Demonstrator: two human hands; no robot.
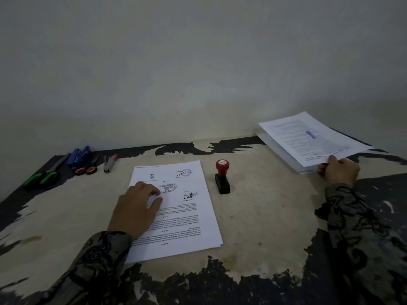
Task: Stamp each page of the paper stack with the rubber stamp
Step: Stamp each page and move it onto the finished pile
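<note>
- The desk [253, 227] has a pale worn top with dark patches where the surface has peeled, and it stands against a plain light wall [176, 62].
- A paper stack [182, 216] lies flat near the middle of the desk, its printed text upside down to the camera, with round stamp marks and signatures on the far half of the top page.
- The left hand [136, 210] rests palm down on the left part of this stack; its fingers [154, 192] are curled loosely and press on the sheet, gripping nothing.
- The rubber stamp [222, 177], with a red round knob on a black base, stands upright on the desk just to the right of the stack, apart from both hands.
- A second pile of pages [308, 142] lies at the far right of the desk, near the wall; its top sheet carries a blue stamp mark [311, 134].
- The right hand [339, 170] is at the near edge of that pile, its fingers closed on the edge of the upper sheets, which are lifted a little above the rest.
- Both arms wear dark patterned sleeves [363, 227].
- At the far left of the desk lie green-handled scissors [44, 175], red-handled scissors [88, 168], blue markers [80, 155] and a small stapler with a red end [110, 162], side by side and well apart from the papers.
</note>
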